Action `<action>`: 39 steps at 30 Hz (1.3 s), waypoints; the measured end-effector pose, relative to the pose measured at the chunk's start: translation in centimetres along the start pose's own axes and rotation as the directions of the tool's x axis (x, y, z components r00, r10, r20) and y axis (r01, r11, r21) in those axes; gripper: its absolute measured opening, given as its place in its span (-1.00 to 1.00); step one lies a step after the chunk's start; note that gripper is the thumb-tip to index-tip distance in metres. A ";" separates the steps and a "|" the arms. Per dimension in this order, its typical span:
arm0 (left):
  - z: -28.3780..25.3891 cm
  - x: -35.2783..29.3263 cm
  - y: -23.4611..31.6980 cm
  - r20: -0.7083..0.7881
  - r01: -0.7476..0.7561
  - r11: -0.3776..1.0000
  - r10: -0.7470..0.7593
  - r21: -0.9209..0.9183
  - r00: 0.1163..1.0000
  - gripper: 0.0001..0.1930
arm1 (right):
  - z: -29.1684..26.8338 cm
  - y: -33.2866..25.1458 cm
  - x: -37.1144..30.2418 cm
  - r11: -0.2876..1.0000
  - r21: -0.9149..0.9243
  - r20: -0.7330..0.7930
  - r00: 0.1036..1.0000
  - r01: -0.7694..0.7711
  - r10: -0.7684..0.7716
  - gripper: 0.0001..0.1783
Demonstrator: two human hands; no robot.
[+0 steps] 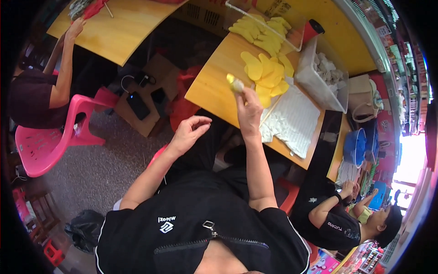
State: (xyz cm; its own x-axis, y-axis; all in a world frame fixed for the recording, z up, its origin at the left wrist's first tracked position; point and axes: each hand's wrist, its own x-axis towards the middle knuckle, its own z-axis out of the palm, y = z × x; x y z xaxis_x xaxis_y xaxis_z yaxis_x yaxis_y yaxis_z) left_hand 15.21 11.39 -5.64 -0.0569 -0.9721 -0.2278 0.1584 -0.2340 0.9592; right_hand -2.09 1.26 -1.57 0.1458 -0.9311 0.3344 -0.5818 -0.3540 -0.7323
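Note:
My right hand [249,112] is raised over the front of the wooden table [219,64]. Between its thumb and fingers it pinches a small yellow-and-white piece [235,83], yellow at the tip; its exact kind is too small to make out. In front of the table edge hangs my left hand [189,132], holding nothing, with thumb and fingers loosely curved and apart. Flat, rounded yellow cutouts [269,73] lie overlapped on the tabletop, just beyond my right hand. Beside them is a ribbed white sheet [296,118] with small white scraps at its near left side.
A clear tray [299,48] with long yellow pieces stands at the back. Right of it, a clear bin [337,106] holds white wads. Pink chair [43,146], left. Phone-like devices lie on a low board [123,109]. Co-workers sit at left and right; a blue basin [355,147] is at right.

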 end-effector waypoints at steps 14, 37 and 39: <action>3.3 3.7 2.5 0.189 0.158 0.652 -0.023 -0.742 0.982 -0.62 | -0.2 -3.5 -3.4 0.832 0.492 0.131 0.966 -0.257 0.221 -0.65; 3.4 3.0 1.8 0.128 0.094 0.732 -0.010 -0.675 0.992 -0.67 | -0.1 -3.5 -5.3 0.988 -0.102 0.150 0.984 0.111 -0.095 -0.58; 3.5 2.8 2.3 0.142 0.102 0.766 -0.015 -0.634 0.990 -0.65 | -0.3 -3.8 -5.3 0.988 0.154 0.154 0.988 -0.005 -0.019 -0.59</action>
State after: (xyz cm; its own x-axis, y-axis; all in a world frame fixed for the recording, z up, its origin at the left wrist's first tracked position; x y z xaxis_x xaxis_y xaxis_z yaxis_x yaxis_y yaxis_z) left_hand 12.01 8.21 -3.50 -0.1985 -0.9560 -0.2159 0.7408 -0.2906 0.6056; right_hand -0.91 7.59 -0.37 0.2788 -0.9264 0.2530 -0.4524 -0.3591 -0.8163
